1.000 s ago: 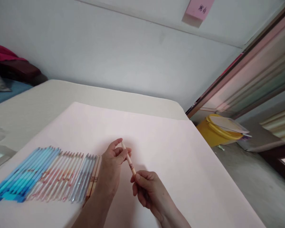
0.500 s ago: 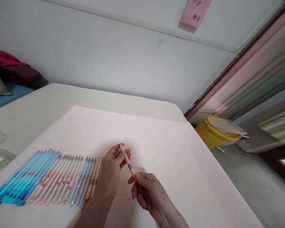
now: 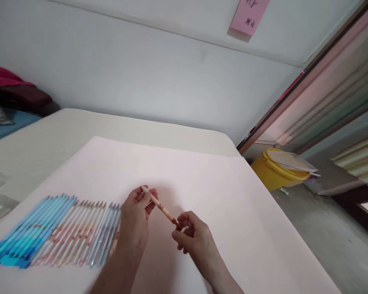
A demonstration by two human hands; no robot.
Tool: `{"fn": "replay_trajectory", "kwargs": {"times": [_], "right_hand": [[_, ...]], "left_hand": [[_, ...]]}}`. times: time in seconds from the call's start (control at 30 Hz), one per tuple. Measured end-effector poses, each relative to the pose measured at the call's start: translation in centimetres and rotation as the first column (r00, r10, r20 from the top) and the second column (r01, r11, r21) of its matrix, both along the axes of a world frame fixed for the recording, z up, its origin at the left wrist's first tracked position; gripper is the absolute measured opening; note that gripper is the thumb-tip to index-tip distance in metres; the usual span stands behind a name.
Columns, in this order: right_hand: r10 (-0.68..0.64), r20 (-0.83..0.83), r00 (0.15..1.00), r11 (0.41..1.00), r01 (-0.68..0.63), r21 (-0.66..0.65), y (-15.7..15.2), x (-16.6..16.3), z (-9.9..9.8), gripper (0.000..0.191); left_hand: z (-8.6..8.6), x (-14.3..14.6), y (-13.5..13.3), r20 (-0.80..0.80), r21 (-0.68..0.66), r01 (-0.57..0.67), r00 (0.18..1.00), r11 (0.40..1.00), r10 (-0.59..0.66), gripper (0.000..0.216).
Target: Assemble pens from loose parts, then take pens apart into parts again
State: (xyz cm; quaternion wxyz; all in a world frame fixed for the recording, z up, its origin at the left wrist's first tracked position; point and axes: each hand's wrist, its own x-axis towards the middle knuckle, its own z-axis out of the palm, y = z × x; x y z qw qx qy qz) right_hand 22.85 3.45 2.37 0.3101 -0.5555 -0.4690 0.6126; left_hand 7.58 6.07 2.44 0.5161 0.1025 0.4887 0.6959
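A slim pen (image 3: 163, 210), pale at the upper end and orange to dark brown at the lower end, slants between my hands above the pink sheet. My left hand (image 3: 137, 208) pinches its pale end between thumb and fingers. At the brown end, my right hand (image 3: 194, 233) has its thumb and fingers closed around the tip. Left of my left wrist lies a row of pens: blue ones (image 3: 39, 224), white ones with reddish marks (image 3: 75, 230), and grey clear ones (image 3: 102, 237). My left forearm partly covers some tan pens (image 3: 115, 241) at the row's right end.
Pink sheet (image 3: 233, 196) covers much of the pale table (image 3: 135, 126), which meets a white wall (image 3: 141, 73). A pink note (image 3: 250, 16) is stuck up there. Right of the table stands a yellow bin (image 3: 270, 173). Plastic packaging (image 3: 0, 208) lies at the left edge.
The pen has tilted flatter, its lower end swinging right. My right hand has shifted to the brown tip, uncovering more of the barrel. My left hand has moved slightly left, over the tan pens.
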Motion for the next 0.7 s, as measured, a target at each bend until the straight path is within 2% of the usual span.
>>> {"fn": "replay_trajectory", "kwargs": {"times": [0.13, 0.4, 0.6, 0.7], "right_hand": [[-0.07, 0.021, 0.997, 0.996, 0.068, 0.065, -0.1, -0.4, -0.2, 0.01], [-0.018, -0.104, 0.994, 0.989, 0.033, 0.147, -0.4, 0.0, -1.0, 0.01], [-0.032, -0.105, 0.994, 0.992, 0.045, 0.118, -0.5, -0.4, -1.0, 0.015], [0.021, -0.075, 0.997, 0.994, -0.013, 0.105, -0.3, 0.0, -0.4, 0.017]], "left_hand": [[0.1, 0.1, 0.0, 0.019, 0.013, -0.003, 1.0, 1.0, 0.003, 0.02], [0.5, 0.3, 0.0, 0.032, 0.02, 0.074, 0.997, 0.997, -0.074, 0.022], [0.6, 0.5, -0.1, 0.023, 0.021, 0.113, 0.993, 0.993, -0.114, 0.021], [0.6, 0.2, 0.0, 0.029, 0.031, 0.1, 0.994, 0.994, -0.101, 0.02]]}}
